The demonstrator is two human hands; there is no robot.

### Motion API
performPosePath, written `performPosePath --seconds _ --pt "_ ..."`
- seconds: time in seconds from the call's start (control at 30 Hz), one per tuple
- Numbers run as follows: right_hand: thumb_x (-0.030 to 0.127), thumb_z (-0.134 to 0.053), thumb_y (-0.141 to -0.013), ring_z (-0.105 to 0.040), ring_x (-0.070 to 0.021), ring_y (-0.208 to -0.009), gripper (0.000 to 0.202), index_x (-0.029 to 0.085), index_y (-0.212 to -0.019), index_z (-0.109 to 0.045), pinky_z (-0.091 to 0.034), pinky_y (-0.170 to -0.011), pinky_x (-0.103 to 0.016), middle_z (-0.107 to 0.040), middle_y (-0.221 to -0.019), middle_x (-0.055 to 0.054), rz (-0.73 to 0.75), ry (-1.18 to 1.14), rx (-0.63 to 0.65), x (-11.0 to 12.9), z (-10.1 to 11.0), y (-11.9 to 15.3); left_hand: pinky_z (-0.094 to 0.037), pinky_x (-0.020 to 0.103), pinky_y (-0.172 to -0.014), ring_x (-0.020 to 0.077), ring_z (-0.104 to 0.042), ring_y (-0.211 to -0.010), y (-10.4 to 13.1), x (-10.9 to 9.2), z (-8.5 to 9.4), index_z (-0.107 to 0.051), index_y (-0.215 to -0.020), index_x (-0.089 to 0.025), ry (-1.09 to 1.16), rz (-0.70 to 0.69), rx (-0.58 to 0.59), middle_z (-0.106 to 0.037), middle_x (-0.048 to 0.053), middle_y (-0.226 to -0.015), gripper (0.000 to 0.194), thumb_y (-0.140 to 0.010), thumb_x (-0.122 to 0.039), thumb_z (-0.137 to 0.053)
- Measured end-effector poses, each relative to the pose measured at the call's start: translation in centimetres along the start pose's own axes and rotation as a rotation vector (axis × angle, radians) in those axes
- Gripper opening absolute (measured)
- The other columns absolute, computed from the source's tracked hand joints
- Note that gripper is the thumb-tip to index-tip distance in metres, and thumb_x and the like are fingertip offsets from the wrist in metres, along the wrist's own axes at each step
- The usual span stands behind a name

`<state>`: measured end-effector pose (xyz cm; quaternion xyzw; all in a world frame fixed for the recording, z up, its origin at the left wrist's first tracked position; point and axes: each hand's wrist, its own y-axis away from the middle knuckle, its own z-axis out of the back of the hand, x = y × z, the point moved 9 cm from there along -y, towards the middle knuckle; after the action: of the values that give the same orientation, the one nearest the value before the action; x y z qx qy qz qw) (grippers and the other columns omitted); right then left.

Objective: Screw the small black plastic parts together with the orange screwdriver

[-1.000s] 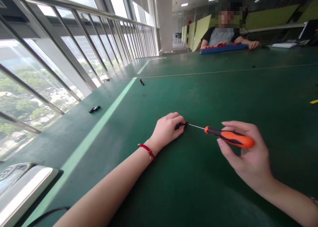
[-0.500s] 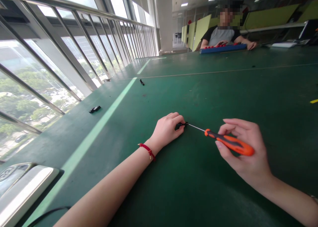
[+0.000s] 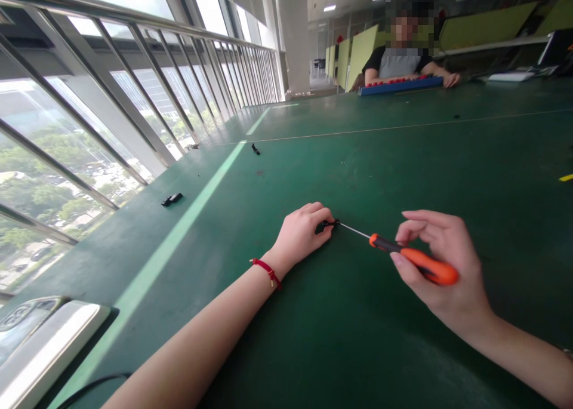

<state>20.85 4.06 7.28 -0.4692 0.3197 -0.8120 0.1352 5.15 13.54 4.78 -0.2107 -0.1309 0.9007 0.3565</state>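
Near the middle of the green table (image 3: 403,170), my left hand (image 3: 302,230) is closed on a small black part (image 3: 326,224), most of it hidden by the fingers. An orange and black screwdriver (image 3: 430,265) lies across my right hand (image 3: 452,271), its handle between thumb and fingers and its butt against the palm. The thin metal shaft points left, and its tip meets the black part at my left fingertips. My right index finger is stretched out above the handle.
Two more small black pieces (image 3: 172,199) (image 3: 255,149) lie to the left and farther back. A silver and white device (image 3: 54,349) with a dark cable sits front left. Across the table a person (image 3: 398,65) sits behind a blue tray (image 3: 403,86) of red parts. Metal railing (image 3: 156,51) borders the left.
The screwdriver handle has turned a little in my right hand, showing a different side of its orange and black pattern. My left hand stays in place with the black part.
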Motion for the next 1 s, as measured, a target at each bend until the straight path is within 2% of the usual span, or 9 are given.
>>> performPosePath --seconds 0.1,0.17,0.33,0.43,0.57,0.67,0.8,0.87,1.0 --pt "0.025 -0.062 -0.081 -0.061 -0.0139 -0.06 0.022 0.024 -0.102 -0.055 -0.051 -0.057 -0.027 -0.06 -0.075 0.001 -0.035 0.047 0.113 -0.1 -0.9 0.1 -0.045 0.024 -0.067 0.0142 -0.06 -0.085 0.0 0.0 0.0 -0.063 -0.087 -0.021 0.001 -0.005 -0.007 -0.065 0.0 -0.092 0.012 -0.082 -0.02 -0.052" --pt "0.025 -0.06 -0.083 -0.063 -0.0133 -0.059 0.012 0.024 -0.095 -0.056 -0.05 -0.054 -0.025 -0.063 -0.075 0.001 -0.037 0.06 0.149 0.0 -1.2 0.3 -0.045 0.024 -0.067 0.0141 -0.06 -0.084 0.0 -0.1 0.1 -0.063 -0.087 -0.021 0.0 -0.007 -0.011 -0.065 0.0 -0.092 0.012 -0.082 -0.02 -0.052" --pt "0.022 -0.064 -0.079 -0.064 -0.0162 -0.08 0.033 0.024 -0.11 -0.053 -0.055 -0.071 -0.028 -0.06 -0.091 -0.003 0.011 0.013 -0.046 0.1 0.4 0.1 -0.045 0.023 -0.067 0.014 -0.06 -0.084 0.0 0.0 0.1 -0.063 -0.087 -0.021 0.001 0.002 -0.009 -0.065 0.0 -0.091 0.012 -0.082 -0.019 -0.052" --pt "0.022 -0.063 -0.078 -0.063 -0.0163 -0.074 0.041 0.023 -0.116 -0.048 -0.055 -0.069 -0.029 -0.058 -0.083 -0.001 -0.012 -0.025 0.025 -0.1 -0.2 0.0 -0.045 0.023 -0.067 0.0139 -0.06 -0.084 0.0 -0.1 0.1 -0.062 -0.086 -0.021 0.004 0.002 -0.013 -0.065 0.0 -0.091 0.011 -0.082 -0.019 -0.052" --pt "0.023 -0.06 -0.083 -0.059 -0.012 -0.052 0.021 0.024 -0.102 -0.052 -0.048 -0.047 -0.022 -0.058 -0.064 0.004 -0.059 -0.013 0.178 0.0 -1.5 0.2 -0.045 0.023 -0.067 0.0137 -0.06 -0.083 0.0 0.0 0.2 -0.062 -0.085 -0.02 0.006 0.01 -0.016 -0.064 0.0 -0.09 0.01 -0.081 -0.019 -0.053" --pt "0.021 -0.06 -0.082 -0.063 -0.0131 -0.06 0.021 0.025 -0.102 -0.053 -0.05 -0.052 -0.021 -0.06 -0.068 0.003 -0.018 -0.002 0.149 0.4 -1.3 0.3 -0.045 0.023 -0.066 0.0136 -0.06 -0.082 0.0 -0.1 0.2 -0.062 -0.085 -0.02 0.008 0.01 -0.015 -0.064 0.0 -0.089 0.01 -0.08 -0.019 -0.053" --pt "0.019 -0.063 -0.078 -0.063 -0.0149 -0.07 0.037 0.024 -0.113 -0.05 -0.054 -0.064 -0.027 -0.059 -0.081 0.0 0.013 -0.003 0.012 0.3 0.0 0.1 -0.045 0.023 -0.066 0.0137 -0.06 -0.083 0.0 -0.1 0.1 -0.061 -0.084 -0.02 0.009 0.009 -0.012 -0.064 0.0 -0.089 0.01 -0.08 -0.018 -0.053" --pt "0.019 -0.063 -0.078 -0.061 -0.0144 -0.064 0.038 0.024 -0.113 -0.05 -0.054 -0.061 -0.027 -0.056 -0.073 0.002 0.013 -0.005 0.035 0.3 -0.2 -0.1 -0.045 0.023 -0.066 0.0138 -0.06 -0.083 0.0 -0.1 0.1 -0.061 -0.084 -0.02 0.01 0.006 -0.012 -0.064 0.0 -0.089 0.01 -0.08 -0.018 -0.053" --pt "0.023 -0.062 -0.081 -0.062 -0.0134 -0.058 0.016 0.024 -0.096 -0.055 -0.05 -0.049 -0.022 -0.059 -0.066 0.003 -0.01 0.015 0.14 0.4 -1.1 0.0 -0.045 0.023 -0.067 0.014 -0.06 -0.083 0.0 -0.1 0.1 -0.061 -0.085 -0.02 0.008 -0.002 -0.012 -0.064 0.0 -0.09 0.01 -0.081 -0.019 -0.052"
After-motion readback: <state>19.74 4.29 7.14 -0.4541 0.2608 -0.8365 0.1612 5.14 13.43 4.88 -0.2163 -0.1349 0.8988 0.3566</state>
